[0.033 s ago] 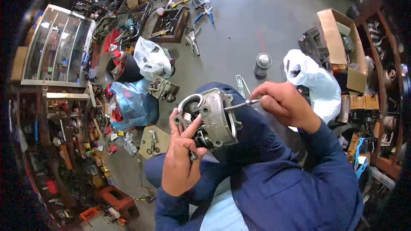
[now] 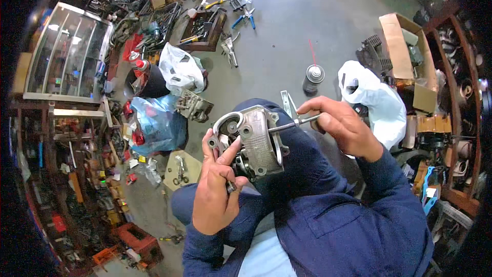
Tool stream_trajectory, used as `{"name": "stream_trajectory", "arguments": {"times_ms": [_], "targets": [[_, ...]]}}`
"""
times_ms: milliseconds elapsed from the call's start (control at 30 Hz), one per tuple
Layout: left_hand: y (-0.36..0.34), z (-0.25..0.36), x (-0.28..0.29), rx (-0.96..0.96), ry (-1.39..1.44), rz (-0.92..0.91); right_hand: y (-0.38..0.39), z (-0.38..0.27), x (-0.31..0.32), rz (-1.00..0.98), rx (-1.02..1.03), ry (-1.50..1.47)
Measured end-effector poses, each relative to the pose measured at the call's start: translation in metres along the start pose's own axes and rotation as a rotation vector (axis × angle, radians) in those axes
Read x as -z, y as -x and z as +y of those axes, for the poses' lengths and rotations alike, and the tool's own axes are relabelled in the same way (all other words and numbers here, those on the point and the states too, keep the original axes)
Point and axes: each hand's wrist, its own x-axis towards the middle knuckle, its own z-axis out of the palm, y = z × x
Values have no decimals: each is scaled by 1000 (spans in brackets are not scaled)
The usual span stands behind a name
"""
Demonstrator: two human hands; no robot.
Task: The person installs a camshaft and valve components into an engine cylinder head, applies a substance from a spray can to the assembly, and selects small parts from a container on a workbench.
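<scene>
A grey cast-metal cylinder head (image 2: 260,146) rests over my lap, tilted, with its open side toward my left hand (image 2: 218,190). That hand grips it, two fingers spread along its edge. A small metal piece (image 2: 231,186) shows by my left thumb; what it belongs to is hidden. Out of the cylinder head's right side sticks a slim metal rod (image 2: 292,124) with a thicker collar. My right hand (image 2: 341,128) has the rod's outer end between index finger and thumb.
A spray can (image 2: 314,74) with a red straw stands on the floor ahead. White plastic bags, a cardboard box (image 2: 397,41) and shelves line the right. Blue-handled pliers (image 2: 246,19), a tool tray (image 2: 209,41), another metal casting (image 2: 195,106) and a glass cabinet (image 2: 69,54) are leftward.
My right hand's fingers have shifted along the rod and loosened a little, so more of its outer end shows. The cylinder head and my left hand have hardly moved.
</scene>
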Motion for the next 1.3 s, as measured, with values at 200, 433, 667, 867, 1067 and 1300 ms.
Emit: {"name": "stream_trajectory", "arguments": {"times_ms": [200,433,667,867,1067,1300], "targets": [[2,-14,8,-102,16,-30,15,4,-24,123,-122,-472],[1,-23,3,-79,110,36,13,5,-22,262,-166,8],[1,-35,5,-170,149,-1,3,-5,-32,324,-196,-183],[3,-44,-1,-162,210,40,0,10,-20,207,-251,-303],[2,-47,1,-215,247,37,9,18,-13,218,-299,-228],[0,-53,-6,-228,311,59,-1,9,-12,213,-297,-71]]}}
